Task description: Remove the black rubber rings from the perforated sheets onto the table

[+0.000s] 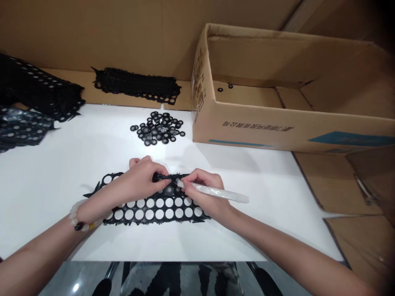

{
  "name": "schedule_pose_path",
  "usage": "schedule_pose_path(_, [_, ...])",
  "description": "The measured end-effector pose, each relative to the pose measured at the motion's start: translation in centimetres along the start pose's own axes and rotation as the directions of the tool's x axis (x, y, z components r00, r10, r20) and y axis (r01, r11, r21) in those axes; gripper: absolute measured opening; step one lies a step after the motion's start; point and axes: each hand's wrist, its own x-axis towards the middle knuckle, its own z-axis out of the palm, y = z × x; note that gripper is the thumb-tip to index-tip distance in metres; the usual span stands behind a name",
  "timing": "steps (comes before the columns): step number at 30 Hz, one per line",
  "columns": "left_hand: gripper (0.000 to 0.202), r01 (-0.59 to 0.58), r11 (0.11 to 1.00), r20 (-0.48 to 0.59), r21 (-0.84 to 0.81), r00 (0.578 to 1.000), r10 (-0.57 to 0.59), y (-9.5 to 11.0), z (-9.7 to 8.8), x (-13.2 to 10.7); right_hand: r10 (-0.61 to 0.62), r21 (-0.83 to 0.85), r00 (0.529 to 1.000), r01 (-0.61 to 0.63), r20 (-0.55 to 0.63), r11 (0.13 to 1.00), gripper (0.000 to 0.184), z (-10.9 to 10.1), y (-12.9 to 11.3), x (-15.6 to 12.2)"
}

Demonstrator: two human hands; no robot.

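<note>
A black rubber sheet (154, 211) full of punched round holes lies on the white table in front of me. My left hand (138, 181) rests on its upper part, fingers curled and pinching at the sheet's top edge. My right hand (205, 191) holds a white pen-like tool (216, 192), its tip pressed onto the sheet beside my left fingertips. A few rings still sit in the sheet near the tip. A pile of loose black rings (158, 128) lies farther back on the table.
An open cardboard box (262, 123) with two rings inside stands at the back right. Stacks of black punched sheets lie at the back (135, 85) and at the left (33, 94). The table's front edge (166, 260) is near my arms.
</note>
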Motion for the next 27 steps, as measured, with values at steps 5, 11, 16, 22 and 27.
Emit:
schedule_pose_path(5, [0.031, 0.010, 1.000, -0.011, -0.014, 1.000, -0.010, 0.05, 0.33, 0.16, -0.031, -0.031, 0.999, 0.032, 0.020, 0.999, 0.008, 0.05, 0.15, 0.00])
schedule_pose_path(11, [0.033, 0.038, 0.998, -0.013, -0.059, 0.999, -0.039, -0.24, 0.39, 0.30, -0.027, -0.006, 1.000, 0.027, -0.002, 1.000, 0.007, 0.10, -0.03, 0.03])
schedule_pose_path(16, [0.033, 0.036, 0.998, -0.032, -0.051, 0.999, -0.037, -0.20, 0.45, 0.30, -0.019, 0.005, 1.000, 0.019, -0.003, 1.000, 0.008, 0.10, -0.12, 0.04])
schedule_pose_path(22, [0.032, 0.035, 0.998, -0.048, -0.055, 0.998, -0.037, -0.25, 0.59, 0.26, -0.038, -0.005, 0.999, 0.038, -0.002, 0.999, 0.008, 0.10, 0.02, 0.09])
schedule_pose_path(27, [0.032, 0.064, 0.995, -0.063, -0.075, 0.996, -0.069, -0.56, 0.58, 0.36, -0.107, -0.088, 0.994, 0.107, 0.007, 0.990, 0.007, 0.29, 0.10, -0.16])
